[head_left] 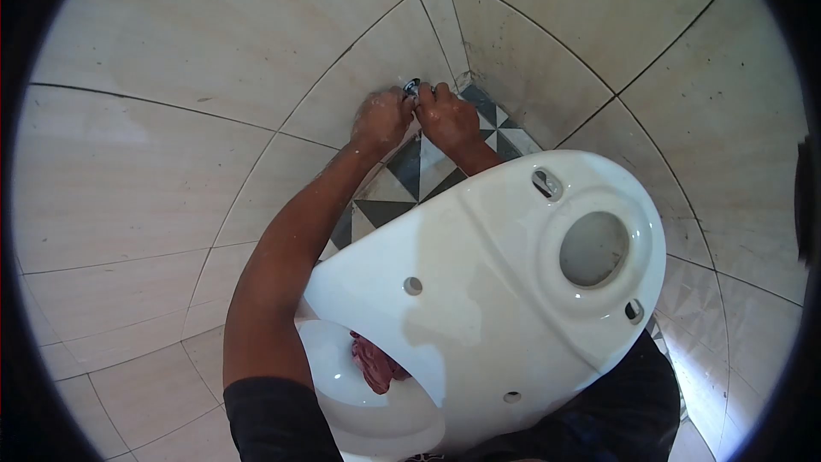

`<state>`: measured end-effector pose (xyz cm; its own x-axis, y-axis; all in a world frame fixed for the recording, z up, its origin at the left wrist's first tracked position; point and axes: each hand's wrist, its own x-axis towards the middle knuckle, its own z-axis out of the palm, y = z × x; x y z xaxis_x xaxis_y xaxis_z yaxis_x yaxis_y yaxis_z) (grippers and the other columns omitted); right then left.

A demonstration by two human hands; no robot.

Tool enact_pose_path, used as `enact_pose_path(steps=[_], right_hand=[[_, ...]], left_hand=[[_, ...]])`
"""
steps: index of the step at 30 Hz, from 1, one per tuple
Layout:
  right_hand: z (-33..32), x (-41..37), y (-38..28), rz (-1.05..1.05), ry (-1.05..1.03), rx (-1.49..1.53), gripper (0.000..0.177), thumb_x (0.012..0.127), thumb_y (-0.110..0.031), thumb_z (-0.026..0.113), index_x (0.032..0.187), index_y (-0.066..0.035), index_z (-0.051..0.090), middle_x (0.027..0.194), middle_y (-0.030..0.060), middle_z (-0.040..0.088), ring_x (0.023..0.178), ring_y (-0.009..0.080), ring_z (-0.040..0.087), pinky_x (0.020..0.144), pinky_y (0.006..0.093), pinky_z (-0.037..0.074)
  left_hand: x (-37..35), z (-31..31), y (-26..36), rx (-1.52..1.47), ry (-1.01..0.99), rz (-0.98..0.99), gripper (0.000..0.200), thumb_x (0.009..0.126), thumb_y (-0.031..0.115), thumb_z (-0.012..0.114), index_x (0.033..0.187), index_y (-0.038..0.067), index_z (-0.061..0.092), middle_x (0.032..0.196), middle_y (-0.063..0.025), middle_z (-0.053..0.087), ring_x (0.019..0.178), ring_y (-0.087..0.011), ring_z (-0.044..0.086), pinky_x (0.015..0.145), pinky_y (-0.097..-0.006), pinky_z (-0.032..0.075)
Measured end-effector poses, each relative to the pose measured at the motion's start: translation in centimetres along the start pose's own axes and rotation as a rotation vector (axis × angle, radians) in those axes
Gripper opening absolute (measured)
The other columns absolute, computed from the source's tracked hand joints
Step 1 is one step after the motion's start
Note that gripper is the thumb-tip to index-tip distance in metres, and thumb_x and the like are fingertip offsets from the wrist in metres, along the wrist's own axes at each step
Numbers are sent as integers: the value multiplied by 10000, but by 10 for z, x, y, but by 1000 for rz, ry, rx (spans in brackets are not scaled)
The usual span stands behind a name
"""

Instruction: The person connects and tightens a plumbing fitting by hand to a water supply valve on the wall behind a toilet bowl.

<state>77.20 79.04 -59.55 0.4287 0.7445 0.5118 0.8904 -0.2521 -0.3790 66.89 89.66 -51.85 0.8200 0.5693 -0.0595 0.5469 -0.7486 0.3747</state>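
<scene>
My left hand (383, 122) and my right hand (449, 120) are side by side low on the tiled wall, near the corner. Both have curled fingers closed on a small chrome fitting (411, 86) at the wall. The fitting's lower part is hidden by my fingers. Below my hands lies a white ceramic toilet (496, 291), with a round opening and several smaller holes in its surface. It covers part of my right arm. A crumpled dark red cloth (375, 364) rests in its bowl.
Beige tiled walls (162, 180) rise on both sides and meet at the corner. The floor has black, grey and white triangle-patterned tiles (404, 169). A dark object (805, 201) shows at the right edge.
</scene>
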Motion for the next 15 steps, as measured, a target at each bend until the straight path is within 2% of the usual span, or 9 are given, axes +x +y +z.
enact_pose_path(steps=[1, 3, 13, 15], right_hand=[[1, 1, 2, 7, 1, 0, 257, 866, -247, 691, 1004, -53, 594, 868, 142, 611, 669, 303, 705, 534, 420, 583], [-2, 3, 1, 18, -57, 30, 243, 867, -240, 687, 996, -50, 609, 864, 155, 633, 678, 309, 710, 546, 419, 589], [-6, 2, -4, 199, -105, 247, 260, 890, -267, 646, 965, -19, 623, 856, 222, 665, 701, 416, 696, 632, 511, 576], [-5, 2, -2, 206, -71, 370, 280, 904, -290, 629, 957, -14, 624, 819, 232, 676, 716, 434, 692, 660, 530, 563]], left_hand=[[0, 0, 0, 2, -5, 4, 368, 978, 326, 569, 869, -14, 661, 780, -189, 701, 799, -392, 689, 763, -492, 519], [-1, 0, 0, 78, 108, 104, 360, 979, 315, 578, 853, -11, 662, 759, -206, 680, 786, -410, 675, 748, -499, 507], [-4, -15, 9, 84, -70, 97, 441, 1008, 359, 530, 844, -32, 649, 744, -259, 630, 783, -456, 634, 731, -531, 473], [-2, -14, 7, 105, -50, 207, 498, 1025, 400, 490, 849, -38, 647, 753, -268, 627, 795, -464, 631, 747, -533, 474]])
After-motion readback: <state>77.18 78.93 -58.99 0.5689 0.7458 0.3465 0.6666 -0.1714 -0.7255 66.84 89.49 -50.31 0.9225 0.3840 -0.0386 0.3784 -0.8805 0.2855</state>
